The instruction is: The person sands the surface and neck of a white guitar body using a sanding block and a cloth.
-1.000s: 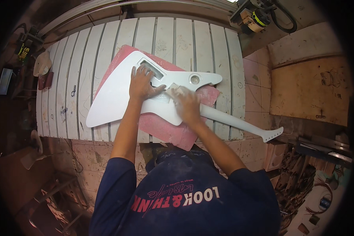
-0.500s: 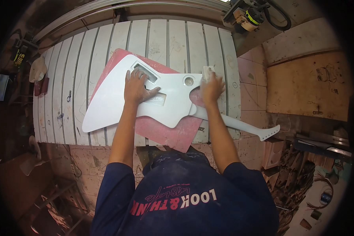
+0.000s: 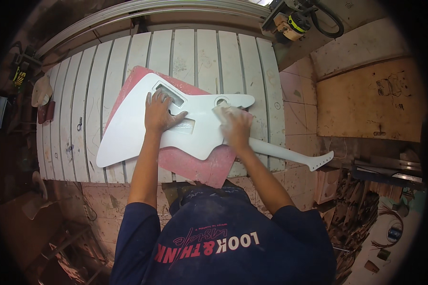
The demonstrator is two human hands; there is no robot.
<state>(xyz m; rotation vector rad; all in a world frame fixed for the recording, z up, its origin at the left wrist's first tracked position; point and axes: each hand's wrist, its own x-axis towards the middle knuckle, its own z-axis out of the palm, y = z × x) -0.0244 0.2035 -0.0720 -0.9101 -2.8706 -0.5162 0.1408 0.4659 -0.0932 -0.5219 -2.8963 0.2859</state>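
A white electric guitar body (image 3: pixel 128 128) with angular wings lies on a pink sheet (image 3: pixel 195 172), its white neck (image 3: pixel 285 152) reaching to the right. My left hand (image 3: pixel 158 114) rests flat on the body with fingers spread, beside a rectangular cavity (image 3: pixel 177 99) and another recess (image 3: pixel 186 126). At the small round hole, my right hand (image 3: pixel 238 127) presses a pale piece of sandpaper (image 3: pixel 219 109) onto the surface. Motion smears the right fingers, and they partly cover the sandpaper and the joint between body and neck.
Beneath the sheet is a white slatted table (image 3: pixel 100 71). Metal rails (image 3: pixel 166 8) run along its far side, with a black and green power tool (image 3: pixel 297 23) at the far right. A wooden panel (image 3: pixel 366 102) stands to the right; wood offcuts (image 3: pixel 352 213) lie below it.
My right hand has moved left and nearer with the sandpaper, from the upper horn's tip to the round hole. My left hand stays on the same part of the body.
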